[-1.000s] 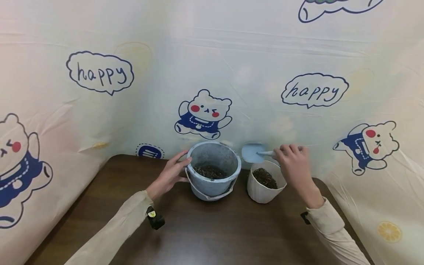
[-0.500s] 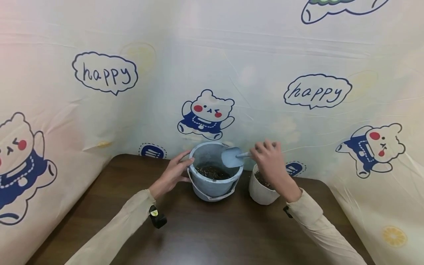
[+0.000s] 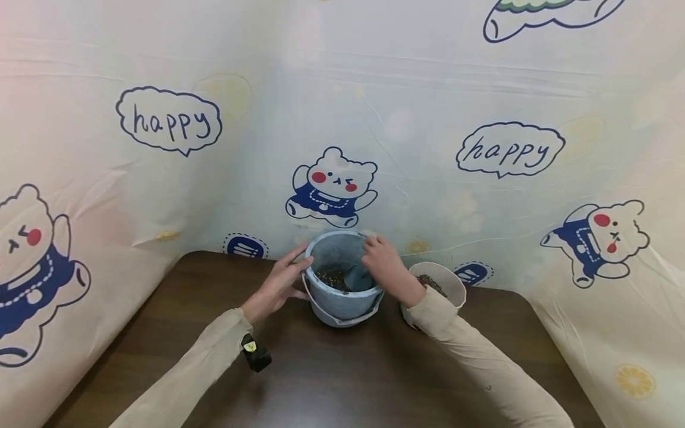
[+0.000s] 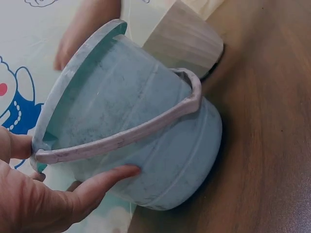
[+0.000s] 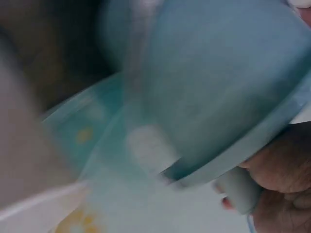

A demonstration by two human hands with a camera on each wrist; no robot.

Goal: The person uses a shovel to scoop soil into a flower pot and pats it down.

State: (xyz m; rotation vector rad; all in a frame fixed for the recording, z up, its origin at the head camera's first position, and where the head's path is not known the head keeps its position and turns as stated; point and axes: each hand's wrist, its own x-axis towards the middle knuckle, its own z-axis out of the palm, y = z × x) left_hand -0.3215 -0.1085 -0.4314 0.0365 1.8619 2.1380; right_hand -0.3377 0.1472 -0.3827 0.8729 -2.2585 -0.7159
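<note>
A light blue bucket (image 3: 342,304) with a pale handle stands upright on the table, dark soil (image 3: 330,278) in its bottom. My left hand (image 3: 275,286) holds the bucket's left side; in the left wrist view the thumb (image 4: 109,180) lies along the outer wall, with other fingers at the rim. Over the bucket's right rim, my right hand (image 3: 389,267) grips a small blue shovel (image 3: 357,278) by its handle, blade down inside at the soil. Part of the handle (image 5: 238,190) appears in the blurred right wrist view.
Right of the bucket stands a white pot (image 3: 455,289) holding dark soil, partly covered by my right sleeve. Both rest on a brown wooden table (image 3: 332,380). Behind hangs a printed cloth (image 3: 407,77) with bears, close to the table's far edge.
My right hand has carried the shovel left from above the white pot to the bucket and lowered its blade inside, tilting it down. My left hand stays on the bucket.
</note>
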